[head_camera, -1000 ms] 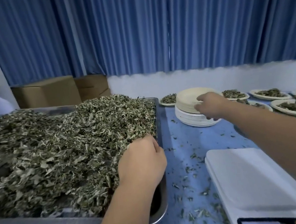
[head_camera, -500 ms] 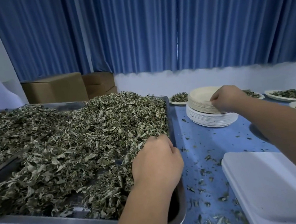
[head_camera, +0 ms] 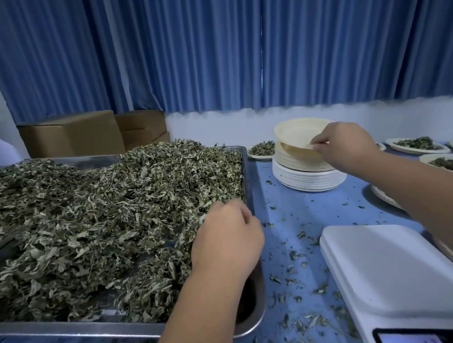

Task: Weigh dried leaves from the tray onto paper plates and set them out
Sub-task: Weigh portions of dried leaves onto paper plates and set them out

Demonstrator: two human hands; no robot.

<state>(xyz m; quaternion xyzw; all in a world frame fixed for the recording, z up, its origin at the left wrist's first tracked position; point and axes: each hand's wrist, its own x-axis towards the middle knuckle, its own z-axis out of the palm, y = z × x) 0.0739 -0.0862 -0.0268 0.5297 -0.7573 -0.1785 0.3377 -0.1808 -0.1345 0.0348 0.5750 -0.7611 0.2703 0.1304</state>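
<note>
A steel tray (head_camera: 77, 328) on the left holds a heap of dried leaves (head_camera: 109, 227). My left hand (head_camera: 226, 243) sits in the leaves at the tray's right side, fingers curled into them. At the back stands a stack of paper plates (head_camera: 303, 176). My right hand (head_camera: 347, 146) pinches the rim of the top paper plate (head_camera: 296, 131), which is tilted up off the stack. A white scale (head_camera: 395, 274) stands at the front right with nothing on its platform.
Several filled plates (head_camera: 416, 144) line the back right, and one more filled plate (head_camera: 262, 150) sits behind the stack. Cardboard boxes (head_camera: 78, 135) stand behind the tray. Loose leaf bits litter the blue table (head_camera: 293, 212). Blue curtains hang behind.
My right hand has lifted the top plate's near edge, so it tilts up off the stack. My left hand stays curled in the leaves.
</note>
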